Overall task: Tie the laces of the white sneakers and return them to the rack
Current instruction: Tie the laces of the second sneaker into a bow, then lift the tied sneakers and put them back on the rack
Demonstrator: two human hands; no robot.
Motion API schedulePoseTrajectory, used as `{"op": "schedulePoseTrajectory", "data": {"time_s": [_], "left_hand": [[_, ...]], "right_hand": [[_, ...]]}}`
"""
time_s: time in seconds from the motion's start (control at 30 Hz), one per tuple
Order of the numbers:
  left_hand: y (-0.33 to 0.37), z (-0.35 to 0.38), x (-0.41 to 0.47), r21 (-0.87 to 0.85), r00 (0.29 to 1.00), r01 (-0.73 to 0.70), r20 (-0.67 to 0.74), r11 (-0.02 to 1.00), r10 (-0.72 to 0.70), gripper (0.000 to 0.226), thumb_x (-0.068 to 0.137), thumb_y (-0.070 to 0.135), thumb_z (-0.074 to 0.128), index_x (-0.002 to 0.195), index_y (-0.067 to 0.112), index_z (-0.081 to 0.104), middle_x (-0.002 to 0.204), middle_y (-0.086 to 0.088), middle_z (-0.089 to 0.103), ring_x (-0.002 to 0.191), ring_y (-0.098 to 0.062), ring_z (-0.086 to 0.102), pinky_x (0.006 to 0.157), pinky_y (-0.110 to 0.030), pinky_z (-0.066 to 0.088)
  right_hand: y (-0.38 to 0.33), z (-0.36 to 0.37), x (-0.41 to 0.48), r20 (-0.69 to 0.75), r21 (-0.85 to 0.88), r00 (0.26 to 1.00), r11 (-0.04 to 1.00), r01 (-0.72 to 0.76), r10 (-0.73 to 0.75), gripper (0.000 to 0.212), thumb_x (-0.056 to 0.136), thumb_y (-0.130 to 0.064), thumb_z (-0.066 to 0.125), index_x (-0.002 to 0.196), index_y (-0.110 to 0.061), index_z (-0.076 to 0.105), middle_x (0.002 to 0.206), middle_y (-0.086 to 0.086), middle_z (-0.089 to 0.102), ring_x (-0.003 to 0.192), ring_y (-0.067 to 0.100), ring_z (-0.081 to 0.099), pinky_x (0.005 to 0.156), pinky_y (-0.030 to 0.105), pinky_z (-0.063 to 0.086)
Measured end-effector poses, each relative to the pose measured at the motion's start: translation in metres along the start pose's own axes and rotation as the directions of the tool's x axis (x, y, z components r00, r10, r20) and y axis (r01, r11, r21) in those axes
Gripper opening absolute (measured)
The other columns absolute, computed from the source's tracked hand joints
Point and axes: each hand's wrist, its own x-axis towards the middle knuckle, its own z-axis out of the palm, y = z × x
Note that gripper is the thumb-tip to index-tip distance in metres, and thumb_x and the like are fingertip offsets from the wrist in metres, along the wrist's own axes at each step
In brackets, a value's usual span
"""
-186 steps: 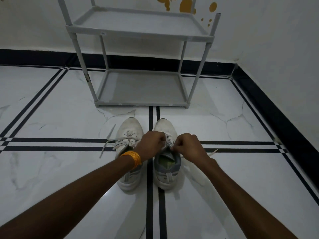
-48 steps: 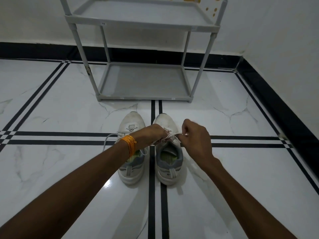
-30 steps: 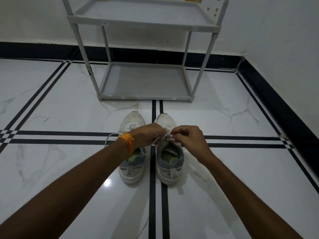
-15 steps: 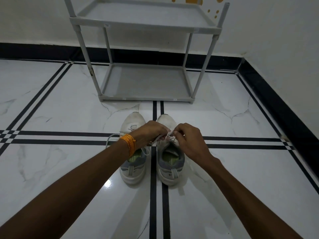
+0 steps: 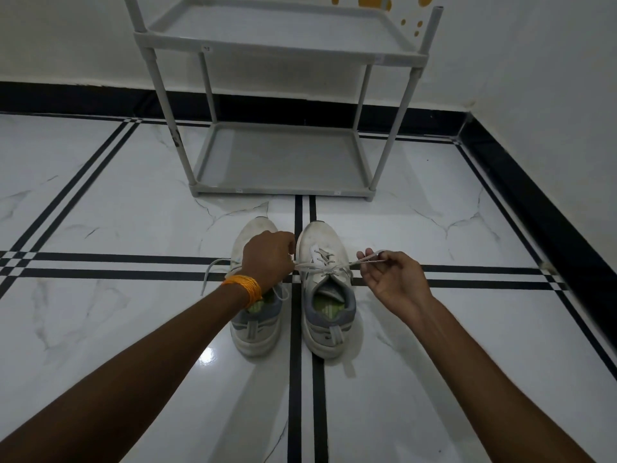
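Observation:
Two white sneakers stand side by side on the floor, toes toward the rack. The right sneaker [image 5: 325, 295] has its lace [image 5: 329, 267] stretched taut sideways across the tongue. My left hand [image 5: 268, 259] is a fist gripping the lace's left end, above the left sneaker [image 5: 255, 324], and hides much of that shoe's front. My right hand [image 5: 389, 279] pinches the lace's right end between thumb and fingers, to the right of the shoe. The left sneaker's lace [image 5: 210, 274] trails loose on the floor.
A grey two-shelf rack [image 5: 277, 162] stands just beyond the sneakers against the back wall; both shelves hold nothing. A wall with a black skirting [image 5: 534, 208] runs along the right. White marble floor with black stripes lies all around.
Both hands were bunched together over the right sneaker's tongue. They have now pulled apart sideways, drawing the lace ends taut to the left and right.

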Motion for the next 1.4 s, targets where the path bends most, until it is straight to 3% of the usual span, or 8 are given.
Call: {"op": "schedulePoseTrajectory", "data": {"time_s": [0.2,0.23,0.3,0.33,0.4,0.53,0.63,1.4], "left_hand": [[0.0,0.001,0.004,-0.223,0.999,0.0,-0.049,0.975,-0.011,0.015,0.087,0.009,0.057,0.096,0.013,0.067,0.078,-0.009,0.068,0.071,-0.025,0.062,0.07,-0.033,0.053],[0.0,-0.001,0.005,-0.461,0.997,0.061,-0.011,0.885,-0.074,0.017,0.09,0.007,0.053,0.098,0.012,0.068,0.076,-0.008,0.066,0.069,-0.023,0.063,0.069,-0.032,0.054],[0.007,-0.009,0.005,-0.875,0.969,0.241,0.196,0.421,-0.147,0.023,0.095,0.001,0.046,0.106,0.006,0.065,0.087,-0.014,0.066,0.084,-0.024,0.071,0.075,-0.035,0.058],[0.01,-0.011,0.003,-0.933,0.949,0.305,0.281,0.191,-0.141,0.025,0.096,0.0,0.042,0.11,0.004,0.062,0.089,-0.017,0.066,0.09,-0.027,0.072,0.078,-0.036,0.06],[0.014,-0.01,0.0,-0.934,0.927,0.354,0.343,0.054,-0.149,0.025,0.098,0.0,0.039,0.11,0.006,0.06,0.074,-0.014,0.064,0.079,-0.029,0.071,0.068,-0.033,0.062],[0.006,0.002,0.001,-0.728,0.985,0.172,0.116,0.664,-0.128,0.022,0.097,0.003,0.04,0.102,0.011,0.06,0.06,-0.006,0.051,0.055,-0.018,0.05,0.053,-0.025,0.048],[0.005,0.009,0.007,-0.439,1.0,-0.02,-0.016,0.898,0.014,0.022,0.095,0.001,0.041,0.095,0.013,0.06,0.053,0.001,0.048,0.045,-0.013,0.043,0.041,-0.018,0.035],[0.003,0.016,0.002,-0.374,0.995,-0.065,0.041,0.925,0.086,0.022,0.095,0.007,0.048,0.117,0.012,0.046,0.063,-0.006,0.058,0.053,-0.022,0.057,0.048,-0.033,0.047]], "right_hand": [[0.015,-0.002,0.012,-0.055,0.128,0.997,0.991,-0.042,0.05,0.038,0.1,-0.024,0.046,0.063,-0.015,0.042,0.055,0.0,0.058,0.056,0.016,0.062,0.059,0.024,0.043],[0.015,-0.001,0.014,-0.061,0.108,0.997,0.994,-0.031,0.038,0.038,0.1,-0.024,0.045,0.063,-0.015,0.04,0.05,-0.001,0.05,0.049,0.013,0.053,0.053,0.022,0.039],[0.015,0.004,0.017,-0.053,0.068,0.998,0.997,-0.024,0.027,0.04,0.101,-0.024,0.043,0.062,-0.017,0.038,0.046,-0.003,0.04,0.042,0.011,0.04,0.045,0.021,0.033],[0.016,0.007,0.018,-0.05,0.039,0.998,0.999,-0.022,0.024,0.04,0.101,-0.025,0.042,0.062,-0.018,0.037,0.046,-0.004,0.037,0.041,0.01,0.036,0.043,0.02,0.031],[0.017,0.01,0.02,-0.066,-0.07,0.998,0.998,0.008,-0.013,0.04,0.101,-0.024,0.041,0.062,-0.02,0.035,0.045,-0.006,0.032,0.039,0.009,0.03,0.04,0.02,0.026],[0.017,0.012,0.023,-0.113,-0.474,0.965,0.867,0.155,-0.235,0.037,0.098,-0.017,0.043,0.064,-0.021,0.031,0.048,-0.007,0.029,0.039,0.006,0.024,0.04,0.021,0.017],[0.016,0.006,0.026,-0.135,-0.629,0.932,0.755,0.182,-0.337,0.035,0.097,-0.014,0.043,0.065,-0.021,0.031,0.055,-0.003,0.028,0.036,0.005,0.026,0.035,0.018,0.02],[0.022,0.003,0.028,-0.018,-0.863,0.868,0.447,0.237,-0.497,0.033,0.095,-0.02,0.052,0.064,-0.013,0.044,0.058,0.004,0.049,0.056,0.02,0.049,0.059,0.035,0.043]]}}
